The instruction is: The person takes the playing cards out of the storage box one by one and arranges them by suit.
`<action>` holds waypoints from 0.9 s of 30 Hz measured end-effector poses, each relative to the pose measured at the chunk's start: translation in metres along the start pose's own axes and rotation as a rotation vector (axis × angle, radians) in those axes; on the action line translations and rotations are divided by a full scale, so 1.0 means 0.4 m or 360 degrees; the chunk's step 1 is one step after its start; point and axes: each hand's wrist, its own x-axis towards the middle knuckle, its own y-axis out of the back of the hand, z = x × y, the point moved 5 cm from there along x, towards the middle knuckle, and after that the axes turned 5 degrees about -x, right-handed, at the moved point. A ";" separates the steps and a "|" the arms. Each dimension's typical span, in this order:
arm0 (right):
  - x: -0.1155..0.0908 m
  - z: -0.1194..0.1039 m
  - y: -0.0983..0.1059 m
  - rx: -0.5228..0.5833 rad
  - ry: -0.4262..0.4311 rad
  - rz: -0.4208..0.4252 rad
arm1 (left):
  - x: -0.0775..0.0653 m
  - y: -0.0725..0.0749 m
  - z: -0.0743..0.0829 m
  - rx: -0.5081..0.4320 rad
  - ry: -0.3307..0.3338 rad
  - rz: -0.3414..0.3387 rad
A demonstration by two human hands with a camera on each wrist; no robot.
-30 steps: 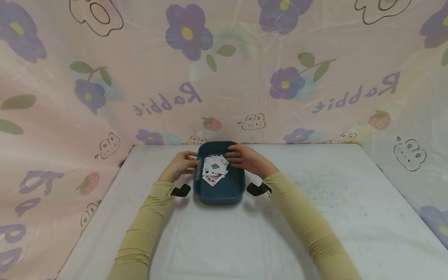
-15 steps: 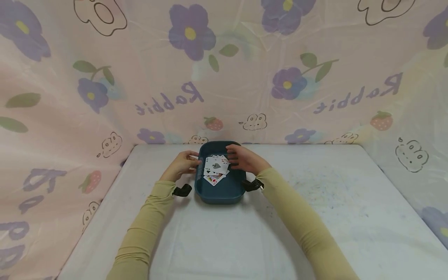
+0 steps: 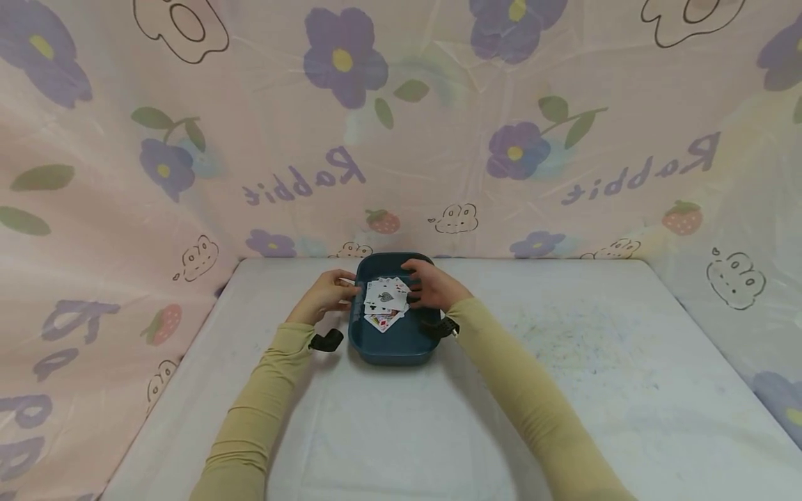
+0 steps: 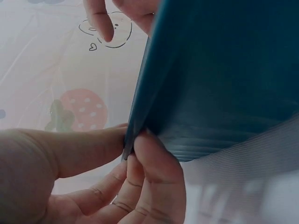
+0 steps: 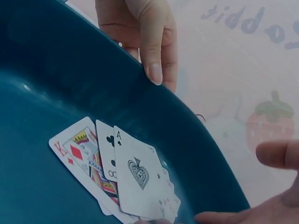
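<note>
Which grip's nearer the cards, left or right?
Right. The right grip is over the tray, close beside the cards; the left grip pinches the tray's left rim, slightly farther off.

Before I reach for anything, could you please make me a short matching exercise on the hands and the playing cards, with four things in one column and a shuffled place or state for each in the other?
Things:
1. Left hand
2. Right hand
3. Ace of spades
4. King of diamonds

Places and states:
A. Partly hidden under other cards
B. Pinching the edge of the blue tray
C. Face up, on top of the other cards
D. Over the tray's inside, near the cards

Right pairs: 1-B, 2-D, 3-C, 4-A.
</note>
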 end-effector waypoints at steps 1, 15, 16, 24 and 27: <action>0.001 0.000 -0.001 0.0029 -0.0004 0.0008 | 0.000 0.000 0.000 0.0003 -0.0003 0.0001; 0.012 0.015 -0.009 0.0013 -0.0035 0.0104 | 0.000 0.001 -0.003 -0.0017 0.0000 0.0002; 0.014 0.015 -0.009 -0.0020 -0.0035 0.0109 | 0.000 0.001 -0.003 -0.0021 0.0001 0.0004; 0.019 0.017 -0.006 -0.0081 -0.0015 0.0138 | 0.004 0.000 -0.006 -0.0023 0.0001 0.0016; 0.020 0.018 -0.009 -0.0131 -0.0002 0.0143 | 0.004 0.001 -0.009 -0.0024 0.0001 0.0014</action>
